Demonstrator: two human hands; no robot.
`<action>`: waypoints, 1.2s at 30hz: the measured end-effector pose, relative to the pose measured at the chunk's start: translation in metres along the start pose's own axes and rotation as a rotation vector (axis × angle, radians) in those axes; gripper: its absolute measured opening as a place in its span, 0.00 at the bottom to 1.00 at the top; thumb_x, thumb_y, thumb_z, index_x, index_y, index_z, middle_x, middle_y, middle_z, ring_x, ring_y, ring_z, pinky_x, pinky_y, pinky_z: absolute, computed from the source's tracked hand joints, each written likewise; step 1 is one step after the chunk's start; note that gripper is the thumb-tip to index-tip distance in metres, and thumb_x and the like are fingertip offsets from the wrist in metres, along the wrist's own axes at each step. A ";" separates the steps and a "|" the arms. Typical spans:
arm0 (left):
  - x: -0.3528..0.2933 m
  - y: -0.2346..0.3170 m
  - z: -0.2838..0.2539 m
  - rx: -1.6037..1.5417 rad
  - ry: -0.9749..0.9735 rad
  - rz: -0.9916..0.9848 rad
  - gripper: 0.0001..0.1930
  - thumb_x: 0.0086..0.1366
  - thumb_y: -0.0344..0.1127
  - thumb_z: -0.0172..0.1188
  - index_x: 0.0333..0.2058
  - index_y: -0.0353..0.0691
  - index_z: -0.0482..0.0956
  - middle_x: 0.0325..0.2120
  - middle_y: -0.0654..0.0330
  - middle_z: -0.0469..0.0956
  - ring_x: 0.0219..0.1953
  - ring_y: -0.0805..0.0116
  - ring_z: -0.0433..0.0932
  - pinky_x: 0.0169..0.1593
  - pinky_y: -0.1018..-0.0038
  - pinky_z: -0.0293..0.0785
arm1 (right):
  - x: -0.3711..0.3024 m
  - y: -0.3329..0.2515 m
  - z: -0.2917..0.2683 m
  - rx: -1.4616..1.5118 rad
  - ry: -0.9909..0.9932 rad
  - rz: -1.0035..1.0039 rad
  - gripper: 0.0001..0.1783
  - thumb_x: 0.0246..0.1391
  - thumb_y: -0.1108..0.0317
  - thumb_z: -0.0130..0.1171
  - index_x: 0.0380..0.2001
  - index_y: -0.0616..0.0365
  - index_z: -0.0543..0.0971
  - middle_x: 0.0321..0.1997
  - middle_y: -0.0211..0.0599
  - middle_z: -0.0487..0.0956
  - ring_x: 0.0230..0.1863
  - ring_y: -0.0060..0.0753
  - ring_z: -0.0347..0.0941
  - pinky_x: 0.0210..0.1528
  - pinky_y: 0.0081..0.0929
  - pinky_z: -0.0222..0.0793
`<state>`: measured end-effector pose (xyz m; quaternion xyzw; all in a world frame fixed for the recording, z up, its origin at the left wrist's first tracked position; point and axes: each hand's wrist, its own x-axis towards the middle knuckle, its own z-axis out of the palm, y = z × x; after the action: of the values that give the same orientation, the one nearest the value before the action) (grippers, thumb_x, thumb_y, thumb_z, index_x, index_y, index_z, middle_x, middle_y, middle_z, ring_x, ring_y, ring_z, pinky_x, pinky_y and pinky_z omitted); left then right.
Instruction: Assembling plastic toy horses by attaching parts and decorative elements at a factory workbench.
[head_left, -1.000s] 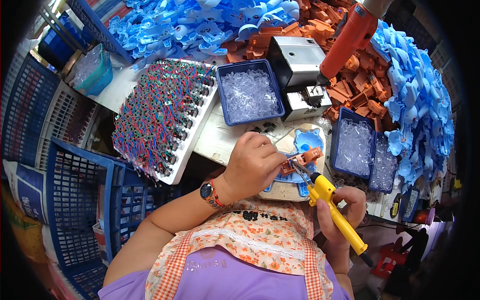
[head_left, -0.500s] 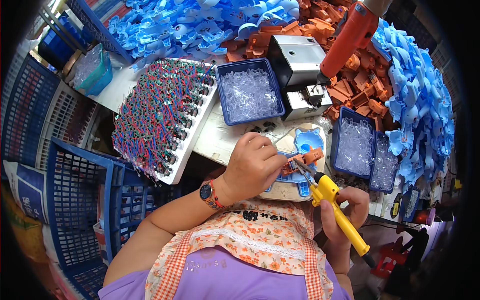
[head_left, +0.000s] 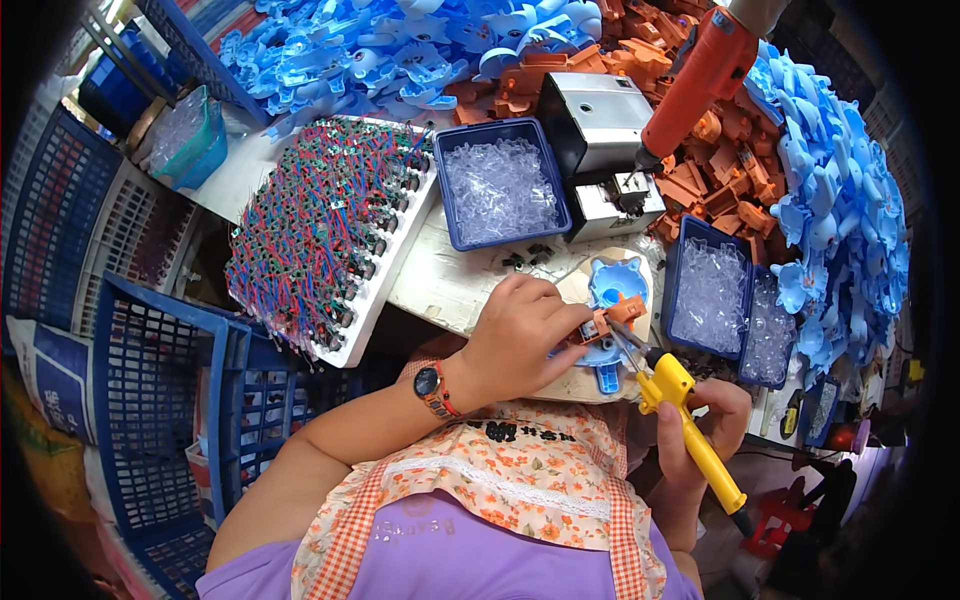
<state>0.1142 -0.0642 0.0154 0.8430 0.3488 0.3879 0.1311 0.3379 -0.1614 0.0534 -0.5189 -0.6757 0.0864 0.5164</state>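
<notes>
My left hand [head_left: 525, 335] pinches a small orange plastic housing [head_left: 626, 309] between thumb and fingers. The housing is over a light-blue animal-shaped plastic shell [head_left: 617, 283] on a worn board at the bench's front edge. My right hand [head_left: 722, 410] is closed round a yellow soldering iron [head_left: 692, 432] with a black collar. Its metal tip points up and left and reaches the housing; whether it touches is hard to tell. The fingers of my left hand hide part of the housing and shell.
Left on the bench, a white foam tray [head_left: 385, 290] carries wired circuit boards. Blue bins [head_left: 455, 225] of clear plastic pieces flank a metal machine [head_left: 598, 120]. A red electric screwdriver [head_left: 700, 85] hangs above. Heaps of orange parts [head_left: 690, 180] and blue shells [head_left: 835, 190] lie behind and right.
The orange housing and my left hand have shifted slightly right. The soldering iron in my right hand has moved a little right and down, its tip still at the housing.
</notes>
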 end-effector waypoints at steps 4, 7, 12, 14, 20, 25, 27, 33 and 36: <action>-0.002 -0.001 0.003 0.007 0.052 0.038 0.19 0.48 0.38 0.72 0.41 0.44 0.80 0.32 0.59 0.78 0.41 0.57 0.76 0.49 0.61 0.69 | -0.003 0.004 -0.011 0.005 0.039 -0.015 0.22 0.46 0.70 0.69 0.41 0.60 0.69 0.34 0.34 0.70 0.30 0.26 0.65 0.36 0.23 0.63; -0.009 -0.001 0.005 0.020 0.041 0.016 0.20 0.48 0.38 0.72 0.41 0.44 0.80 0.34 0.58 0.78 0.42 0.56 0.76 0.49 0.60 0.69 | -0.007 0.011 -0.017 0.043 0.112 -0.019 0.22 0.47 0.71 0.67 0.43 0.61 0.70 0.39 0.35 0.69 0.34 0.25 0.64 0.40 0.23 0.62; -0.003 0.002 -0.014 -0.025 0.046 0.004 0.19 0.50 0.39 0.71 0.41 0.42 0.80 0.35 0.56 0.78 0.42 0.54 0.76 0.49 0.60 0.70 | -0.011 0.020 -0.021 0.075 0.146 0.012 0.21 0.47 0.72 0.66 0.44 0.61 0.70 0.40 0.35 0.68 0.35 0.25 0.65 0.40 0.23 0.62; -0.001 -0.006 -0.025 -0.059 0.069 0.000 0.19 0.51 0.39 0.71 0.41 0.41 0.79 0.35 0.56 0.79 0.42 0.54 0.76 0.49 0.60 0.70 | -0.014 0.020 -0.022 0.064 0.153 0.028 0.21 0.47 0.72 0.66 0.44 0.61 0.70 0.41 0.35 0.68 0.36 0.26 0.65 0.41 0.23 0.63; -0.015 -0.050 -0.053 -0.072 -0.021 -0.354 0.10 0.58 0.30 0.63 0.40 0.36 0.81 0.35 0.54 0.82 0.35 0.62 0.81 0.41 0.71 0.75 | -0.013 0.022 -0.025 0.046 0.172 0.040 0.20 0.47 0.71 0.66 0.43 0.61 0.70 0.41 0.35 0.68 0.37 0.25 0.65 0.40 0.22 0.63; -0.018 -0.065 -0.045 -0.106 -0.183 -0.309 0.12 0.58 0.26 0.60 0.41 0.42 0.82 0.30 0.57 0.81 0.33 0.60 0.80 0.38 0.68 0.75 | -0.012 0.023 -0.023 0.038 0.138 0.001 0.18 0.49 0.74 0.60 0.45 0.61 0.70 0.41 0.33 0.66 0.37 0.22 0.63 0.41 0.21 0.61; -0.014 -0.064 -0.040 -0.038 -0.261 -0.200 0.15 0.55 0.26 0.60 0.42 0.47 0.82 0.28 0.60 0.78 0.32 0.56 0.78 0.37 0.64 0.75 | -0.011 0.022 -0.023 0.038 0.125 -0.005 0.18 0.50 0.74 0.60 0.45 0.61 0.70 0.41 0.33 0.66 0.37 0.22 0.62 0.41 0.21 0.61; -0.011 -0.064 -0.048 0.034 -0.386 -0.139 0.18 0.53 0.28 0.63 0.45 0.49 0.81 0.32 0.60 0.78 0.35 0.56 0.78 0.37 0.62 0.74 | -0.015 0.023 -0.028 0.045 0.130 0.008 0.18 0.51 0.74 0.60 0.46 0.60 0.70 0.42 0.33 0.66 0.38 0.22 0.63 0.43 0.21 0.61; -0.015 -0.064 -0.051 -0.026 -0.330 -0.122 0.16 0.54 0.31 0.65 0.43 0.48 0.81 0.32 0.60 0.78 0.35 0.56 0.79 0.37 0.63 0.75 | -0.018 0.026 -0.029 0.044 0.129 0.011 0.18 0.51 0.74 0.60 0.46 0.60 0.70 0.43 0.33 0.67 0.39 0.22 0.63 0.44 0.21 0.61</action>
<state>0.0385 -0.0310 0.0092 0.8707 0.3682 0.2400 0.2208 0.3754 -0.1762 0.0391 -0.5156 -0.6360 0.0706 0.5698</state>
